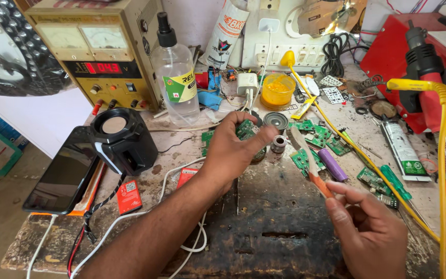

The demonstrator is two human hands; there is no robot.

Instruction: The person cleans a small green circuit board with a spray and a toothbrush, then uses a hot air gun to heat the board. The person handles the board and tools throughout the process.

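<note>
My left hand (233,147) is raised over the middle of the workbench, fingers closed on a small green circuit board (244,129) with a round part under it. My right hand (370,227) sits lower right and grips the orange handle of a slim metal tool (305,155), whose pale blade points up and left toward the board. The blade tip is close to my left fingers, slightly apart from them.
A black speaker (122,139) and a dark phone (63,175) lie at left, before a beige power supply (94,51). A clear spray bottle (177,72), yellow tub (278,89), several green boards (326,142), purple cell (332,164), yellow cable (442,155) and red hot-air tool (429,88) crowd the bench.
</note>
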